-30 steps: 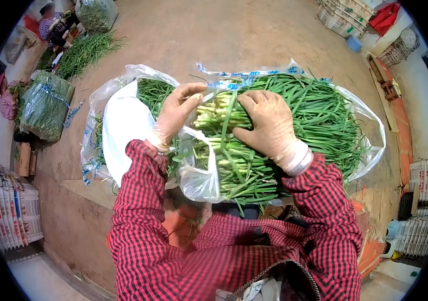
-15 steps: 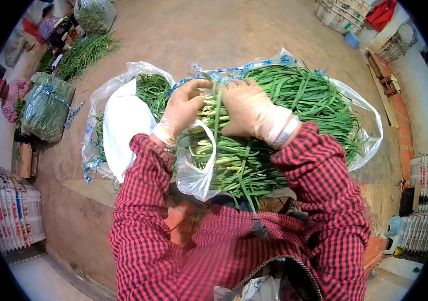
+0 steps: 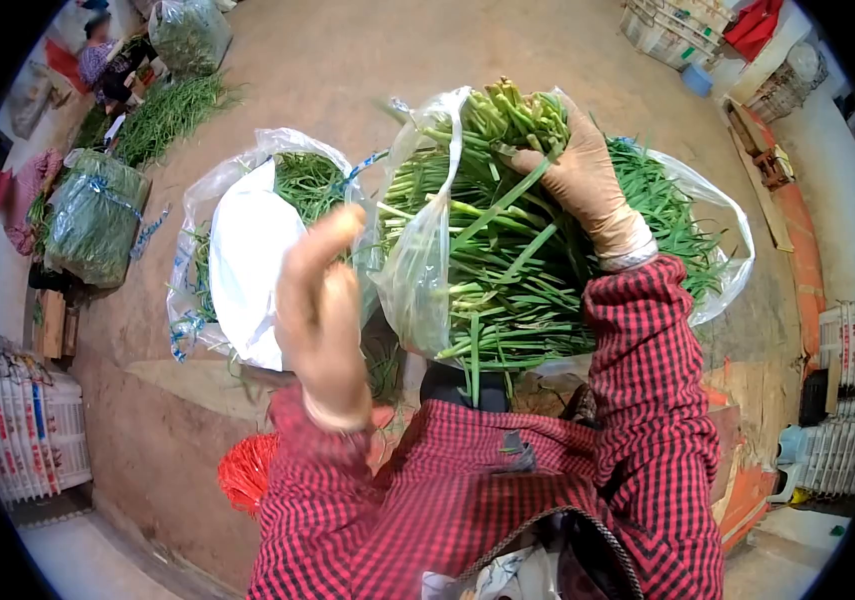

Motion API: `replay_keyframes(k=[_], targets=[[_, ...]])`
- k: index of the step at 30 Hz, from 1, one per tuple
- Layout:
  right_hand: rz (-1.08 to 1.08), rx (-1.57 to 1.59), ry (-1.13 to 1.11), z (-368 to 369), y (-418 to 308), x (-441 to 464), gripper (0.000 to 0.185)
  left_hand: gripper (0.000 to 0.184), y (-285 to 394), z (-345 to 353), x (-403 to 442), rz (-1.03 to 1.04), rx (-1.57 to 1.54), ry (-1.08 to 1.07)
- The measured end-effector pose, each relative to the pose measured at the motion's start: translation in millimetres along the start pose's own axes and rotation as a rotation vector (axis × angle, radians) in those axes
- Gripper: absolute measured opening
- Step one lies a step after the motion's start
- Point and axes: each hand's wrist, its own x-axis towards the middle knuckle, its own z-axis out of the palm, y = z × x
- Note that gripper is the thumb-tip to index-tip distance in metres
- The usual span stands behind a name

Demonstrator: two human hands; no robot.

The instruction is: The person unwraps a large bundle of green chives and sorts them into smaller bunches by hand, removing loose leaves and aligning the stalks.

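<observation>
My right hand, gloved, grips a bunch of garlic chives near its cut stem ends and holds it up over the pile. Beneath it, more garlic chives lie in a large clear plastic bag with its side pulled up around the stems. My left hand is blurred, raised between the two bags, with fingers apart and nothing seen in it. Beside it, a white sheet covers part of a second plastic bag of greens.
Red plastic twine lies on the floor by my left sleeve. At the left stand a wrapped bale of greens and stacked white crates. Two other people sit at the upper left near loose greens. More crates stand at right.
My left hand has left the chives and swung back towards me. My right hand has lifted a bunch of stems up and away. The bag's side now stands higher, and red twine shows.
</observation>
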Motion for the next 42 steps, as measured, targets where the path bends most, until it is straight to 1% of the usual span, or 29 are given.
replay_keyframes(k=[1,3,5,7,8,9,10,11,12,13,15,16,18,19,22,23,25,27,29,30,31,32,34,36,37,39,40,41,42], targets=[[-0.024,-0.056,0.011,-3.5,0.9,0.5,0.05,0.035,11.3,3.5,-10.5,0.12,-0.042,-0.089],[-0.04,-0.115,-0.007,-2.1,5.8,-1.0,0.051,0.037,31.8,18.9,-23.4,0.178,-0.126,-0.486],[-0.059,-0.17,-0.032,-0.4,2.1,-1.5,0.053,0.033,49.6,48.8,-21.1,0.034,0.084,-0.593],[-0.066,-0.246,-0.097,1.0,-6.6,-5.6,0.058,0.032,-2.4,57.3,-16.3,0.019,0.261,-0.372],[-0.066,-0.29,-0.118,-1.8,-7.0,-6.1,0.062,0.034,-19.5,47.4,-5.5,-0.024,0.498,-0.287],[-0.072,-0.289,-0.116,-1.2,-6.5,-7.6,0.062,0.037,-45.9,38.8,-0.2,-0.089,0.53,-0.202],[-0.096,-0.356,-0.111,-0.5,-5.0,-9.0,0.062,0.041,-70.5,36.4,0.6,-0.228,0.198,-0.053],[-0.11,-0.421,-0.106,-0.6,-3.8,-12.8,0.063,0.056,-63.3,31.1,8.8,-0.373,0.151,-0.049],[-0.115,-0.365,-0.095,-1.8,-2.7,-14.9,0.061,0.063,-81.3,25.2,12.2,-0.312,0.23,0.033],[-0.113,-0.362,-0.096,-3.0,-4.4,-17.7,0.061,0.064,-94.1,18.4,17.7,-0.396,0.04,0.179],[-0.105,-0.109,-0.001,-9.3,-9.9,-18.6,0.056,0.056,-108.8,0.1,23.1,-0.524,-0.057,0.327],[-0.06,0.029,0.02,-12.3,-9.8,-18.6,0.049,0.052,-94.7,3.2,26.4,-0.461,-0.105,0.259],[-0.029,-0.002,0.039,-17.1,-9.4,-16.9,0.047,0.044,-62.8,12.7,30.3,-0.375,-0.171,0.143],[-0.037,-0.02,0.026,-18.8,-8.9,-15.1,0.048,0.047,-42.9,24.3,34.9,-0.363,-0.209,0.084],[-0.112,-0.212,0.0,-18.7,-9.7,-14.7,0.055,0.046,-29.9,55.5,47.5,-0.428,-0.346,0.046],[-0.112,-0.216,0.003,-18.3,-11.7,-16.2,0.055,0.048,-33.9,65.0,55.6,-0.506,-0.485,0.006],[-0.061,-0.094,-0.087,-12.3,-20.4,-18.4,0.067,0.05,-36.8,80.5,67.5,-0.582,-0.626,-0.033],[-0.12,-0.447,-0.184,-7.7,-29.2,-19.7,0.1,0.053,-32.9,93.9,76.2,-0.607,-0.584,-0.098],[-0.335,-0.613,-0.151,-8.4,-36.4,-22.7,0.108,0.059,-26.2,102.5,76.3,-0.606,-0.578,-0.144],[-0.332,-0.613,-0.147,-6.5,-39.7,-21.7,0.108,0.064,-17.8,105.4,76.8,-0.495,-0.44,-0.207],[-0.361,-0.631,-0.136,-4.4,-42.7,-19.3,0.106,0.069,-3.2,107.3,78.6,-0.384,-0.301,-0.268],[-0.39,-0.651,-0.119,-6.0,-43.6,-16.4,0.103,0.078,14.2,107.7,77.9,-0.4,-0.294,-0.378],[-0.385,-0.647,-0.129,-11.9,-36.1,-12.8,0.1,0.085,26.6,111.2,82.2,-0.344,-0.289,-0.442],[-0.404,-0.34,-0.1,-10.7,-27.9,-7.3,0.082,0.087,29.1,116.2,80.0,-0.349,-0.332,-0.456],[-0.404,-0.339,-0.093,-13.9,-27.9,-5.9,0.082,0.087,30.4,118.8,79.0,-0.351,-0.353,-0.464],[-0.132,0.039,-0.189,-20.3,-30.2,-3.2,0.068,0.076,17.2,123.4,72.3,-0.309,-0.486,-0.151],[-0.224,-0.158,-0.084,-21.7,-25.3,2.2,0.05,0.071,19.6,127.1,62.9,-0.286,-0.553,-0.066],[-0.234,0.1,-0.08,-20.5,-19.8,4.1,0.041,0.071,13.4,133.3,50.3,-0.287,-0.554,-0.072],[-0.168,0.068,-0.044,-21.6,-24.4,2.9,0.037,0.07,-1.7,139.8,33.6,-0.017,-0.183,-0.097]])
